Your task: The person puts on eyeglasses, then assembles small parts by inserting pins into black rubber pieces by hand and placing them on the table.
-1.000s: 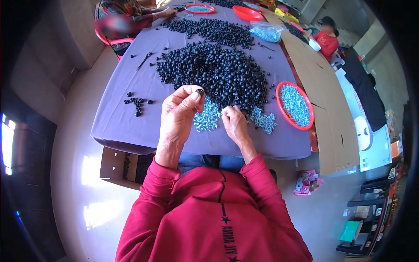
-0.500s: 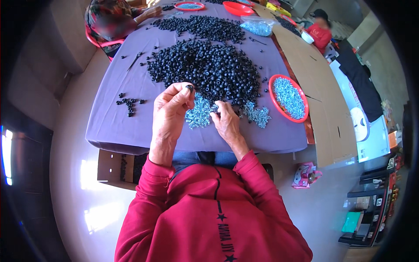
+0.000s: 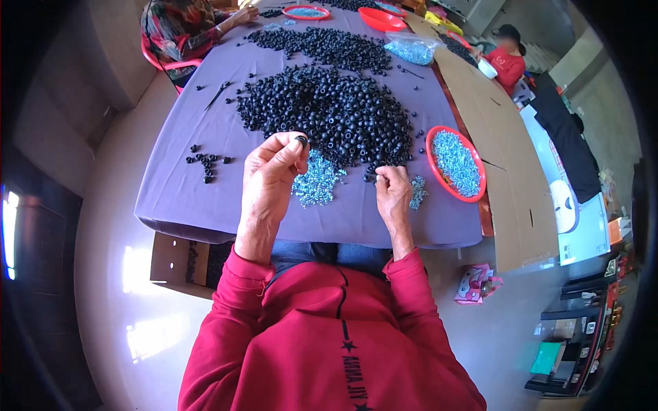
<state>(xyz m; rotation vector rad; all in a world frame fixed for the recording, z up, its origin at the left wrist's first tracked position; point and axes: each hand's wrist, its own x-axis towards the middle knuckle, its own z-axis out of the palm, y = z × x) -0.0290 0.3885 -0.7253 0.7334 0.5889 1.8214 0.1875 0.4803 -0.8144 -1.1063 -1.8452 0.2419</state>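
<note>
A small black round piece with a hollow (image 3: 301, 141) is pinched between the thumb and fingertips of my left hand (image 3: 269, 168). In front of it spreads a large heap of similar black pieces (image 3: 336, 109). My right hand (image 3: 394, 193) is closed at the near right edge of that heap; what its fingertips hold, if anything, is hidden. Between my hands lies a loose pile of tiny light-blue pieces (image 3: 316, 179). A smaller patch of the same light-blue pieces (image 3: 417, 192) sits just right of my right hand.
A red dish (image 3: 455, 164) of light-blue pieces stands at the table's right. Small scissors (image 3: 218, 95) and a few stray black pieces (image 3: 208, 164) lie on the left. Farther back are another black heap (image 3: 322, 49), a plastic bag (image 3: 411, 49), and two people seated at work.
My right hand has moved right, from the light-blue pile to beside the smaller patch, which it now partly covers. My left hand keeps its pinch on the black piece.
</note>
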